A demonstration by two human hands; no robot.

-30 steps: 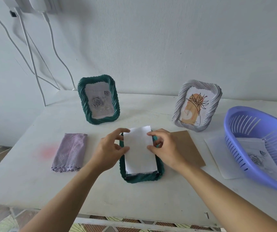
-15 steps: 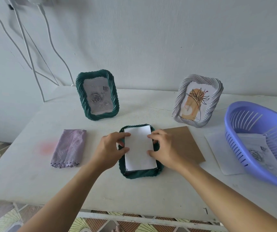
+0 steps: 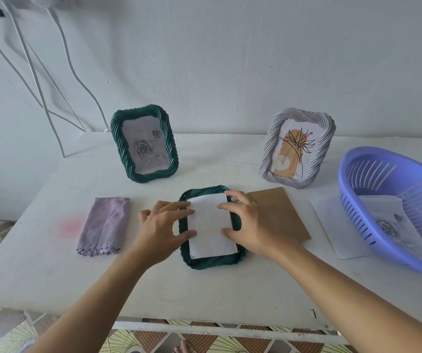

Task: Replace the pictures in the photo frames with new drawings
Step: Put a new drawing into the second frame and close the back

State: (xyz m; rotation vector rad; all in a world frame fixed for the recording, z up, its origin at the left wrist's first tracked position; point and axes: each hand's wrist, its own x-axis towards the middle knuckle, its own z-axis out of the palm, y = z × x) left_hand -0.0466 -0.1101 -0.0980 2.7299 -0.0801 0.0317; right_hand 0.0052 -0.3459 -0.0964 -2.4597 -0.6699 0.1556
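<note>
my left grip spread flat, pressing white paper | my right grip likewise flat on it | paper inside face-down green frame on worktop

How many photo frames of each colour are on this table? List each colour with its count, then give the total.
Green: 2, the standing green frame and the flat green frame.
Grey: 1, the grey frame.
Total: 3 frames.

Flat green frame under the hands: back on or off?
Off. White paper lies bare in the recess of the flat green frame, and a brown board lies on the table beside it.
</note>
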